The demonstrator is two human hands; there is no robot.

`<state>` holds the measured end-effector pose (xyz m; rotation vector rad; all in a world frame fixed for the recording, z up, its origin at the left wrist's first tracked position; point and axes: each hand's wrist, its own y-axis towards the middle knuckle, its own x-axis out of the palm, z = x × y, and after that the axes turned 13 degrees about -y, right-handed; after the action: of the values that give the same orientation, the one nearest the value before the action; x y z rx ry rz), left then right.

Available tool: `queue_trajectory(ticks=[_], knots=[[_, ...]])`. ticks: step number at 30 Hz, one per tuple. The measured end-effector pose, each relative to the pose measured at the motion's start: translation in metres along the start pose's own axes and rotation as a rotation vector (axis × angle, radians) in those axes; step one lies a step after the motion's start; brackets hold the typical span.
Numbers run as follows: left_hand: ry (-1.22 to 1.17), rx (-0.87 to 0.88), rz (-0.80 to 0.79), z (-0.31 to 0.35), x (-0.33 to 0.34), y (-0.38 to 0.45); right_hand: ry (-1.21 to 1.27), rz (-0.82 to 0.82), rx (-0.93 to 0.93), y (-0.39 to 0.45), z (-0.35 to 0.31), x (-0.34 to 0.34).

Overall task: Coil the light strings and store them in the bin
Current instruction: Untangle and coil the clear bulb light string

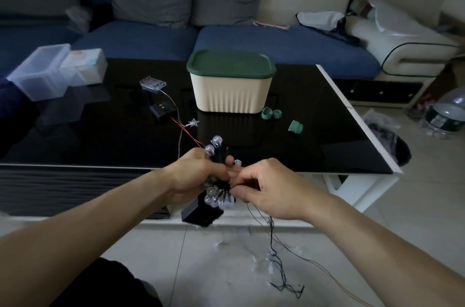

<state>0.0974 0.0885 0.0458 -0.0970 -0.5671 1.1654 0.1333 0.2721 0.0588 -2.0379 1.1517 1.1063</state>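
head view | left hand (195, 176) grips bulb coil (217, 197) at surface (327, 130) edge | right hand (268, 189) pinches wire (270, 233) | risk: slack tangles on floor, coil slips | bin (230, 90) lidded

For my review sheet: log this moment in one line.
left hand: grips bulb string coil | right hand: pinches wire | bin: lid on
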Motion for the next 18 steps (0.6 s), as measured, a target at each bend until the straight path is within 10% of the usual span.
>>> queue_trajectory(ticks=[8,18], knots=[[0.447,0.039,-0.158,-0.006,0.008,-0.007,-0.088,-0.037,0.047,-0.002,-0.002,0.002],[0.370,0.035,-0.079,-0.008,0.010,-0.005,0.066,0.108,0.076,-0.001,0.003,-0.001]])
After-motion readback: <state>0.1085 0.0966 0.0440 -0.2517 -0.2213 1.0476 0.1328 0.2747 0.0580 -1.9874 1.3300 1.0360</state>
